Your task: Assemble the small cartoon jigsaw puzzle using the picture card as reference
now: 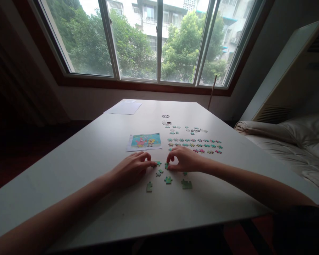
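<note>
"What are your hands doing?"
"My right hand [184,158] pinches a small green puzzle piece [166,165] between thumb and forefinger, low over the surface [82,159]. My left hand [135,164] touches another piece [158,163]; I can't tell whether its fingers grip it."
"And around them?"
"Loose pieces [168,180] lie nearer me, rows of pieces [200,140] spread beyond my right hand, and a picture sheet [145,141] lies just past my left."

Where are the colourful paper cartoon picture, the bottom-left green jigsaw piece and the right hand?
Colourful paper cartoon picture [145,141]: head view, middle of its printed side.
Bottom-left green jigsaw piece [149,187]: head view, its middle.
Right hand [184,158]: head view, middle of the hand.
</note>
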`<state>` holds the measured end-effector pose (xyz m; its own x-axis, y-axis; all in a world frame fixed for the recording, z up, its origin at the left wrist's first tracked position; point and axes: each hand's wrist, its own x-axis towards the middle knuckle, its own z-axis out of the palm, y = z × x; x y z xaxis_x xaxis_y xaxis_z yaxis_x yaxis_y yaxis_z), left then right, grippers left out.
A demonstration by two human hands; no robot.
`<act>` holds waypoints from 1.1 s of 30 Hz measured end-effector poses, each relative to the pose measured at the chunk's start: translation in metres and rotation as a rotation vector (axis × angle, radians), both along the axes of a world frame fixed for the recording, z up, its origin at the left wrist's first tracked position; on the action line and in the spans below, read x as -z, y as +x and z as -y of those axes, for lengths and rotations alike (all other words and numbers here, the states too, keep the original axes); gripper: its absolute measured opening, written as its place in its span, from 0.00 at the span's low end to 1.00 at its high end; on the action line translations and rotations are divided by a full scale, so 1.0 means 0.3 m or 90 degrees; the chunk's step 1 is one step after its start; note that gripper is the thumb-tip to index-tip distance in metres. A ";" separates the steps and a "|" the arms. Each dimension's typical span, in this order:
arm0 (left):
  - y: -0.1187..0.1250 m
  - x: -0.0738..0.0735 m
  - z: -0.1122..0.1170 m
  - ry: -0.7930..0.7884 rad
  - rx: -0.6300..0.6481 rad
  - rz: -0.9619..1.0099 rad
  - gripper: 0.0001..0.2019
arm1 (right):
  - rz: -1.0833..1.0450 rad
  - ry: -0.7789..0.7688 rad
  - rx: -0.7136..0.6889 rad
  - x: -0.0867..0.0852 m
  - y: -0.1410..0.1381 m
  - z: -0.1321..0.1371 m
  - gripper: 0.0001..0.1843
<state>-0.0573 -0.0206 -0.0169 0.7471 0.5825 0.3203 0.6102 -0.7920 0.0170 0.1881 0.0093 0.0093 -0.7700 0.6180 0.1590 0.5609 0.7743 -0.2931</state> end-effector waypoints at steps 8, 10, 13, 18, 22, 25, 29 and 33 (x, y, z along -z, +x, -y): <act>-0.003 0.003 -0.003 -0.004 -0.001 -0.001 0.21 | -0.038 0.021 -0.011 0.030 -0.026 -0.036 0.08; -0.003 0.002 -0.003 -0.010 0.002 0.000 0.21 | -0.044 0.012 -0.017 0.034 -0.029 -0.044 0.07; -0.004 0.001 -0.003 -0.006 0.007 0.005 0.20 | -0.054 0.002 -0.033 0.039 -0.031 -0.051 0.07; -0.006 0.002 -0.002 -0.012 0.009 0.005 0.20 | -0.062 -0.001 -0.046 0.044 -0.028 -0.053 0.07; -0.005 0.002 -0.002 -0.011 0.010 0.009 0.20 | -0.060 0.000 -0.049 0.047 -0.027 -0.055 0.07; -0.004 0.001 -0.001 -0.016 0.007 0.006 0.20 | -0.060 0.005 -0.048 0.048 -0.027 -0.055 0.07; -0.002 0.000 0.000 -0.020 0.006 0.003 0.20 | -0.059 0.003 -0.046 0.047 -0.028 -0.053 0.08; -0.002 0.001 -0.001 -0.021 0.008 0.000 0.20 | -0.073 -0.001 -0.049 0.051 -0.030 -0.051 0.10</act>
<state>-0.0580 -0.0203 -0.0173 0.7545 0.5834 0.3007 0.6003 -0.7986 0.0431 0.1791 0.0246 -0.0059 -0.7923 0.5578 0.2472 0.4625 0.8133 -0.3529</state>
